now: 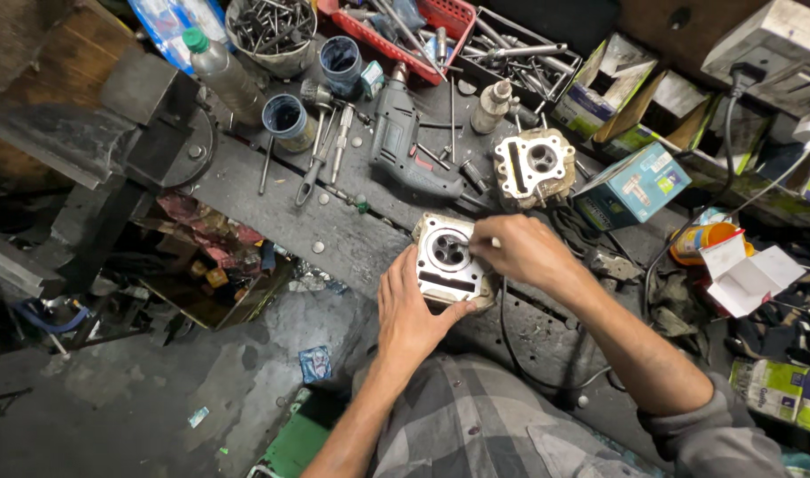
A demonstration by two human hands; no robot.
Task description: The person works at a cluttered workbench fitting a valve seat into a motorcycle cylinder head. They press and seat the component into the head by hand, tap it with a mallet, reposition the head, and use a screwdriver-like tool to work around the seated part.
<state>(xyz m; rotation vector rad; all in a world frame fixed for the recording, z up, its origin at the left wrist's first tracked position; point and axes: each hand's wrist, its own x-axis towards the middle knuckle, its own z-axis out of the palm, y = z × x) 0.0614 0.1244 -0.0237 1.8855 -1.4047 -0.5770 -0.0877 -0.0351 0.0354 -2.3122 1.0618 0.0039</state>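
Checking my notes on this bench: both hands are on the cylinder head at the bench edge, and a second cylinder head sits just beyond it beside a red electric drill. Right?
Not quite: in the head view the electric drill is dark grey, not red. Both the left hand and right hand are on the near cylinder head; the second cylinder head sits beyond.

Under your hands a cylinder head (447, 259) sits on the workbench (352, 235), a second cylinder head (535, 165) behind it to the right, an electric drill (403, 146) behind it to the left.
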